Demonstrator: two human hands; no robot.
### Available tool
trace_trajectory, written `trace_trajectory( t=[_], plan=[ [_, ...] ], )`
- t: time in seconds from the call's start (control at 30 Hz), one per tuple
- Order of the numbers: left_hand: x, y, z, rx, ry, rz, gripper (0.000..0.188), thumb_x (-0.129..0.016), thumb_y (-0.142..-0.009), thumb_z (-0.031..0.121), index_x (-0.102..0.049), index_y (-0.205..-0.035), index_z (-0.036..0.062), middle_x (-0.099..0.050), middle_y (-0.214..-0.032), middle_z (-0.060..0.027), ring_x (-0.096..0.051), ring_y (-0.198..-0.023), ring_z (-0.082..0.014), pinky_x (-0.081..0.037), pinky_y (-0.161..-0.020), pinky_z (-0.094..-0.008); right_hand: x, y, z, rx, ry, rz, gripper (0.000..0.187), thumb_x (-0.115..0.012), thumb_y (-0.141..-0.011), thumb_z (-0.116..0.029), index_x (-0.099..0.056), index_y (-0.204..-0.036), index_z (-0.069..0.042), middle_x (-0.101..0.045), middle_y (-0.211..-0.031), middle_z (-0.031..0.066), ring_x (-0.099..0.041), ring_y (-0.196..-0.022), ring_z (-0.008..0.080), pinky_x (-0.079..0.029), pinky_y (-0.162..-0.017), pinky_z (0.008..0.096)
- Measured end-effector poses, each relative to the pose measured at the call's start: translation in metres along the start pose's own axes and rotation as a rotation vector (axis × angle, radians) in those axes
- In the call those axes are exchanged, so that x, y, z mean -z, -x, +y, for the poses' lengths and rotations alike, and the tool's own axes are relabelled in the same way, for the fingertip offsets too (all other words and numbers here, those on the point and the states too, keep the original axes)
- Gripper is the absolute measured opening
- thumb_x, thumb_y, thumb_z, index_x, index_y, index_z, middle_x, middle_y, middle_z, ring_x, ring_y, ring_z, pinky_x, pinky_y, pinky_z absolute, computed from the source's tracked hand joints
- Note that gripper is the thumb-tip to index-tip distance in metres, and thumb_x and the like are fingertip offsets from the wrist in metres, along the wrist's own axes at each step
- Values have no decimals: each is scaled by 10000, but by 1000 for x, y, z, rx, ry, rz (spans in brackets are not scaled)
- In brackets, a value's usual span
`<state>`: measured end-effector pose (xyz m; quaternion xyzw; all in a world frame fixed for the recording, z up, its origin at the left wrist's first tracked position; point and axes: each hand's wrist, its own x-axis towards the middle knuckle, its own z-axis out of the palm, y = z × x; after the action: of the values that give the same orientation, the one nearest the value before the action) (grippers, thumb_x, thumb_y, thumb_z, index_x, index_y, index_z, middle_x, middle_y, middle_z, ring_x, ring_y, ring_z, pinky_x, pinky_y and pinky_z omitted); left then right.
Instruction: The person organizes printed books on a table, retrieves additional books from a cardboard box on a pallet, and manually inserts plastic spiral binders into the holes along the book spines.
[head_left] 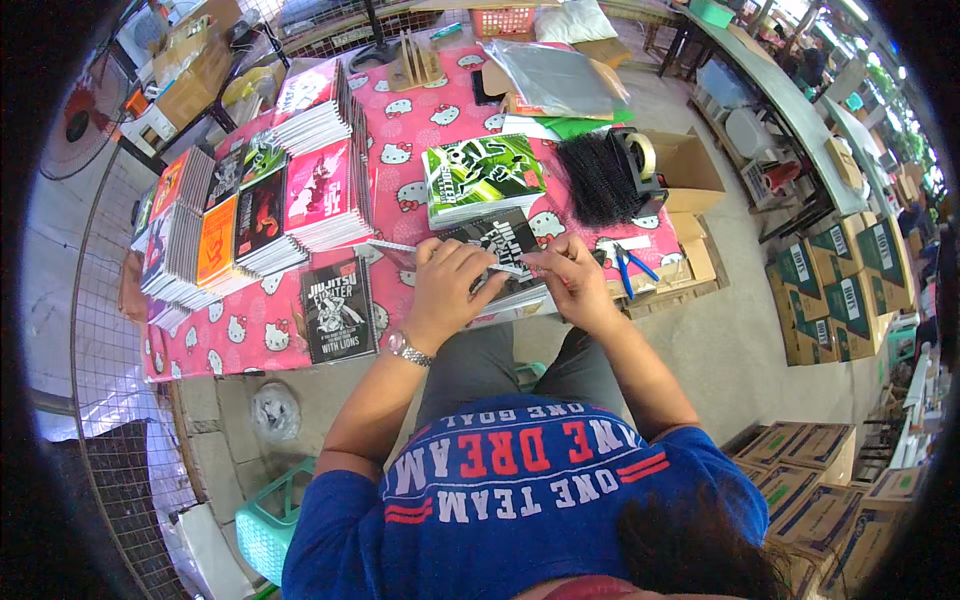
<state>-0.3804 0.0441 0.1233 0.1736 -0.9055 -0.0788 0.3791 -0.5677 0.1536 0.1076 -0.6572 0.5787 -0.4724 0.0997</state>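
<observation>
My left hand (452, 285), with a metal watch at the wrist, is closed around a thin notebook held edge-up, its pale spine edge (507, 267) showing beyond the fingers. At the right end of that edge, my right hand (572, 280) pinches its fingertips together; whatever is between them is too small to make out. Under and behind both hands lie black-covered notebooks (497, 232). Just beyond is a stack of green-covered notebooks (485, 172). To its right sits a heap of black spiral binding coils (597, 178). Blue-handled pliers (628, 268) rest right of my right hand.
Tall stacks of spiral notebooks (325, 190) fill the table's left side. One black notebook (340, 310) lies near the front edge. A tape dispenser (640, 160) stands by an open carton (685, 170). Clear plastic sleeves (560, 80) lie at the back. A green stool (268, 525) is at lower left.
</observation>
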Motion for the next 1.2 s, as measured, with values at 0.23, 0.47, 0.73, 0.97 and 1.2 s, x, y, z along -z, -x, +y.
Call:
trace_trajectory(
  t=[0.23, 0.47, 0.73, 0.97, 1.2],
  plan=[
    [0, -1, 2, 29, -9, -27, 198, -675, -793, 280, -631, -888, 112, -630, -865, -18, -558, -829, -190, -342, -802, -378, 6, 2, -5, -67, -109, -76, 306, -617, -794, 20, -663, -1081, -76, -500, -907, 90, -508, -847, 243, -437, -723, 313],
    [-8, -9, 22, -44, -148, -155, 241, -592, -844, 190, -569, -1070, 113, -601, -982, -39, -549, -944, -212, -334, -862, -405, 12, -5, -33, -170, 27, -50, 349, -585, -862, -32, -572, -1210, -43, -547, -957, 128, -574, -863, 273, -477, -778, 328],
    [3, -8, 23, -8, -142, -195, 209, -605, -840, 216, -573, -1027, 128, -596, -933, -22, -545, -913, -202, -341, -839, -404, 21, -23, -43, -545, -329, -297, 296, -512, -945, -115, -515, -1231, -36, -620, -773, 80, -612, -669, 182, -489, -612, 305],
    [-3, 0, 14, -24, -60, -194, 176, -603, -857, 247, -614, -972, 115, -623, -968, -25, -558, -922, -208, -342, -877, -403, -42, 53, 131, -486, 1104, 95, 553, -620, -799, -519, -570, -1059, -33, -589, -1048, 225, -517, -1046, 441, -411, -880, 509],
    [2, 24, -11, 264, -165, -64, 361, -717, -721, 465, -641, -899, 160, -471, -1238, -34, -205, -1351, -332, 12, -985, -756, -3, -24, 67, -473, -242, -68, 439, -638, -737, -333, -657, -1054, -29, -653, -942, 162, -621, -889, 281, -460, -852, 343]
  ],
)
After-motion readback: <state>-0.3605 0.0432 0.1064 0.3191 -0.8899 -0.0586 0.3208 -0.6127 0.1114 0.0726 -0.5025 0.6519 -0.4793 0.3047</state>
